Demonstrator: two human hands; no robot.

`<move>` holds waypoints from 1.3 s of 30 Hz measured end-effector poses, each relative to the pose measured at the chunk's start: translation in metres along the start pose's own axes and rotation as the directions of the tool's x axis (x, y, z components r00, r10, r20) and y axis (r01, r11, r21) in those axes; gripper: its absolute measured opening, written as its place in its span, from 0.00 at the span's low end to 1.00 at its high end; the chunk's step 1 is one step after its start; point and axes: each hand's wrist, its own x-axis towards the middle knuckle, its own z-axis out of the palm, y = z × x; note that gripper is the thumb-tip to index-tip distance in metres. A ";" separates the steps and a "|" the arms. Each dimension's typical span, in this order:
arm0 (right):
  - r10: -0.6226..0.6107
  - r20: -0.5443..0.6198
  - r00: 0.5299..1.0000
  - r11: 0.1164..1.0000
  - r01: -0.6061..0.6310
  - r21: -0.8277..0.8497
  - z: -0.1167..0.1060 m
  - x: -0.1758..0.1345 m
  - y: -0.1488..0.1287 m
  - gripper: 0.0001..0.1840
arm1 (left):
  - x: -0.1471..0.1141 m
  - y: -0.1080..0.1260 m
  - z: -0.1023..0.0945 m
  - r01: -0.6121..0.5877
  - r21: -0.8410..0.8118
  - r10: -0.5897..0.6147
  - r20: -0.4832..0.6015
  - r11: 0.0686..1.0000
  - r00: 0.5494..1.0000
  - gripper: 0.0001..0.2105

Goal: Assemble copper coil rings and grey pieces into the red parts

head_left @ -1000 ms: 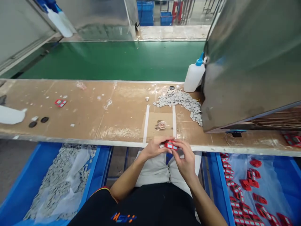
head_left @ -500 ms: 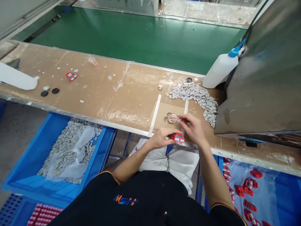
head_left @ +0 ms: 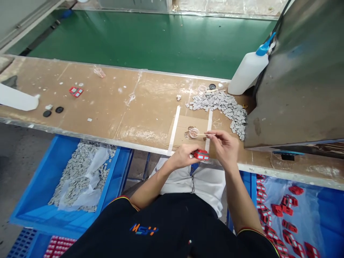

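Observation:
Between the fingers of my left hand [head_left: 184,156] is a small red toy car [head_left: 201,154] with pale blue windows, held over the table's front edge. My right hand [head_left: 223,145] pinches a thin stick [head_left: 202,134], whose far end reaches into a small clear cup [head_left: 194,133]. That cup stands on a piece of cardboard [head_left: 185,123] taped down with white strips, beside dark stains. Behind my right hand spreads a pile of small grey pieces [head_left: 223,104]; they are too small to make out exactly.
A white bottle with a blue spout [head_left: 248,71] leans by a metal cabinet [head_left: 295,82]. Another red piece [head_left: 76,91] and black lids [head_left: 59,109] lie left. Blue bins hold grey pieces [head_left: 72,179] and red cars [head_left: 288,225]. A green belt [head_left: 139,43] runs behind.
My right hand has drawn back slightly to the right, and more of the stick shows beside the cup. My left hand still holds the red car. The view has shifted slightly.

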 end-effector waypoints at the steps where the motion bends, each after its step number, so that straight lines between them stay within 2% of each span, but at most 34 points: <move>1: 0.010 -0.047 0.999 1.000 -0.010 0.007 -0.006 -0.008 -0.003 0.06 | 0.000 0.000 0.001 0.005 0.002 -0.005 0.003 1.000 1.000 0.09; 4: 0.022 -0.152 0.988 0.999 -0.026 -0.024 -0.021 -0.031 -0.009 0.06 | 0.001 0.000 0.003 0.014 -0.008 -0.014 -0.002 1.000 1.000 0.09; 6: 0.018 -0.165 0.986 0.997 -0.030 -0.069 -0.026 -0.043 -0.012 0.05 | 0.001 0.000 0.004 0.016 -0.002 -0.016 -0.011 1.000 1.000 0.09; 11: -0.021 -0.148 0.989 0.992 0.002 -0.128 -0.025 -0.054 -0.010 0.04 | 0.002 0.000 0.004 0.026 0.054 -0.026 -0.004 0.998 1.000 0.08; 18: -0.044 -0.097 0.994 0.989 0.030 -0.142 -0.018 -0.059 -0.006 0.05 | 0.002 0.001 0.003 0.029 0.048 -0.030 0.001 0.998 1.000 0.08; 24: -0.185 -0.001 0.983 0.940 0.177 -0.292 -0.019 -0.056 -0.017 0.07 | 0.001 0.000 0.002 0.019 0.054 -0.019 0.008 0.998 1.000 0.08; 28: -0.226 0.034 0.974 0.903 0.222 -0.367 -0.021 -0.058 -0.019 0.09 | 0.000 -0.002 0.002 0.013 0.056 -0.014 0.013 0.998 1.000 0.08; 35: -0.293 0.033 0.956 0.879 0.282 -0.385 -0.018 -0.056 -0.019 0.09 | -0.001 -0.002 0.002 0.004 0.035 -0.004 0.015 0.999 1.000 0.08; 39: -0.288 0.049 0.956 0.876 0.284 -0.390 -0.019 -0.057 -0.020 0.09 | -0.001 -0.001 0.002 -0.019 0.061 0.019 -0.003 0.998 1.000 0.09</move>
